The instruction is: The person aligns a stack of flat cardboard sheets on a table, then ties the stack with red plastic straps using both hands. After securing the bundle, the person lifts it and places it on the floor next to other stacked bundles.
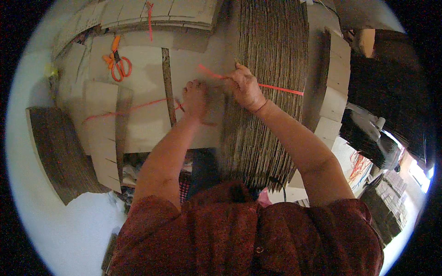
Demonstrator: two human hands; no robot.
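A tall bundle of cardboard sheets [262, 138] stands edge-up in front of me, with a red string [281, 89] running across it. My right hand [248, 87] is closed around this string at the bundle's left side, and a loose end juts out leftward. Just left of the bundle, my left hand [195, 99] is slightly blurred, its fingers curled in. Short bits of red string show beside and below that hand, so it seems closed on string; the grip itself is partly hidden.
Orange-handled scissors [119, 64] lie on the table at the upper left. A second red string [129, 109] stretches over the table and a cardboard piece [102, 133]. More cardboard stacks stand at the far left [64, 152], the back [161, 14] and the right [335, 87].
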